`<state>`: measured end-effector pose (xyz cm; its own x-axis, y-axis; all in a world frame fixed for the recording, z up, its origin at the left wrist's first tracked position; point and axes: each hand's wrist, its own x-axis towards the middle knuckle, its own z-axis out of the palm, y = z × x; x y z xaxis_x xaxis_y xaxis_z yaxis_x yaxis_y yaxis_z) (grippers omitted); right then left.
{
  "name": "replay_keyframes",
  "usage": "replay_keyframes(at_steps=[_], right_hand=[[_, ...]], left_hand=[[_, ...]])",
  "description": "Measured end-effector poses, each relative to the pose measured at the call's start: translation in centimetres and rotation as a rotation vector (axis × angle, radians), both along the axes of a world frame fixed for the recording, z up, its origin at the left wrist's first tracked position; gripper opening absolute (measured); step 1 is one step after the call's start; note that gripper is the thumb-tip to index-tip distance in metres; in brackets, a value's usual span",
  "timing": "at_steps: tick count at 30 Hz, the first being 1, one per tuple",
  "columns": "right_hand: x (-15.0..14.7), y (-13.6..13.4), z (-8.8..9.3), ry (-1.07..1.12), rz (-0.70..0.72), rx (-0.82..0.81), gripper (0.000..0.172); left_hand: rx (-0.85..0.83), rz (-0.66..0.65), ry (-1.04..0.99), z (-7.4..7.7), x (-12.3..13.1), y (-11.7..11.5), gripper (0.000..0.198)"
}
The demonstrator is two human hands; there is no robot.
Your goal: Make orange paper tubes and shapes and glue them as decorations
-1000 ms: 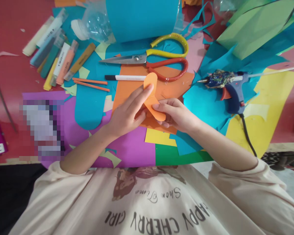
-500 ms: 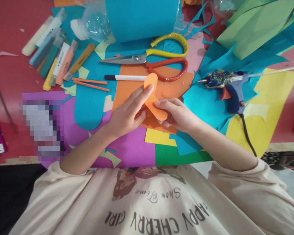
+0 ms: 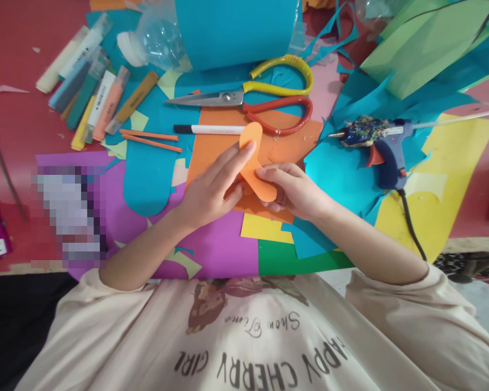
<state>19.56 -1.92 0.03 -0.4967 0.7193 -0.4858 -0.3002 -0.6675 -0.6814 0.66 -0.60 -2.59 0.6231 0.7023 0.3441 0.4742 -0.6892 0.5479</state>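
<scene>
An orange paper cutout [image 3: 253,172] with rounded ends is held up between both hands, above a sheet of orange paper [image 3: 218,117]. My left hand [image 3: 214,190] grips its left side, fingertips lying on the paper and thumb tucked below. On the right, my right hand [image 3: 295,187] pinches the lower lobe, with the thumb on top and the fingers curled behind. A white marker with a black cap [image 3: 212,130] lies just beyond, its right end hidden by the cutout. Scissors [image 3: 228,98] with yellow and red handles rest past the marker.
A glue gun [image 3: 385,144] with its cord lies to the right. Several markers [image 3: 101,100] sit at the left, near two thin orange strips [image 3: 150,140]. A plastic bottle [image 3: 158,41] wrapped in blue paper lies at the back. Purple paper [image 3: 224,244] and coloured scraps cover the table.
The lower lobe of the orange cutout has shifted very slightly to the left in my right hand's pinch. Both hands stay almost in place, and everything else looks unchanged.
</scene>
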Motion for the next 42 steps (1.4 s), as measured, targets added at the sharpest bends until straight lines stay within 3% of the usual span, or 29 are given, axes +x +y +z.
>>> replay_keyframes(at_steps=[26,42], right_hand=[[-0.52,-0.65,0.27,-0.129,-0.066,0.027,0.044],[-0.25,-0.49,-0.1,-0.095,-0.036,0.043,0.045]], left_hand=[[0.028,-0.056,-0.028,0.17,0.25,-0.38,0.053],[-0.019,-0.007,0.018,0.12,0.34,-0.5,0.049]])
